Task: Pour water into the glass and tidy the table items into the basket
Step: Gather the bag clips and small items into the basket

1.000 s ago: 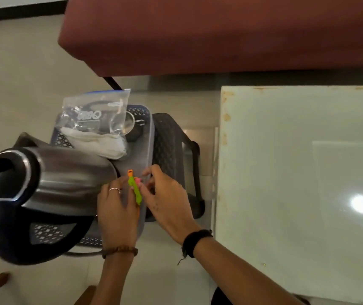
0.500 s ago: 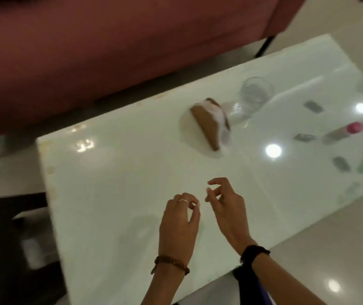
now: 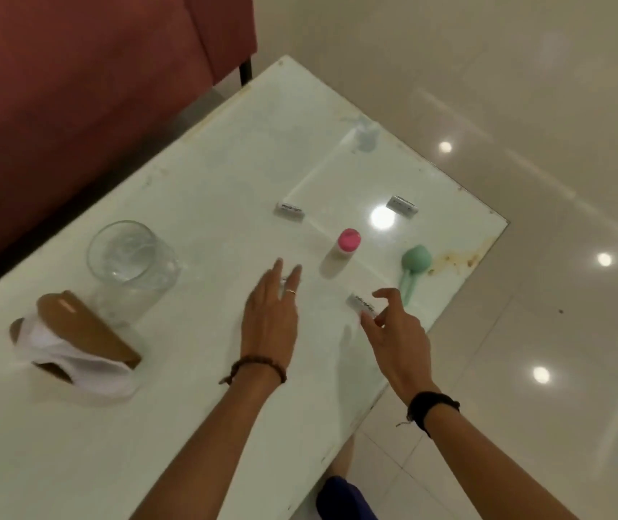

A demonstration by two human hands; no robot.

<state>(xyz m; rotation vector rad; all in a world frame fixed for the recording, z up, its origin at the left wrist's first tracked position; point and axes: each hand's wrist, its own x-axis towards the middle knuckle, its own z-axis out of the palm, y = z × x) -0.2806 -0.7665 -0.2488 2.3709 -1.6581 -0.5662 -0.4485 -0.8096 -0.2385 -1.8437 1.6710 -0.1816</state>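
Glass (image 3: pixel 133 266) stands upright at 9 o'clock on the white table (image 3: pixel 202 170), just beside a brown napkin holder (image 3: pixel 86 332). Left hand (image 3: pixel 272 317) is flat over the centre, fingers straight, gripping nothing. Right hand (image 3: pixel 399 332), fingers loosely curled, touches a small white packet (image 3: pixel 362 304) at 3 o'clock; firm pinch cannot be told. Pink-capped bottle (image 3: pixel 343 251) at 1 o'clock, green spoon (image 3: pixel 412 266) at 2.

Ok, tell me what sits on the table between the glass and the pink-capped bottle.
Head view: only the left hand, fingers straight, reaching between the glass and bottle. The table there is otherwise bare.
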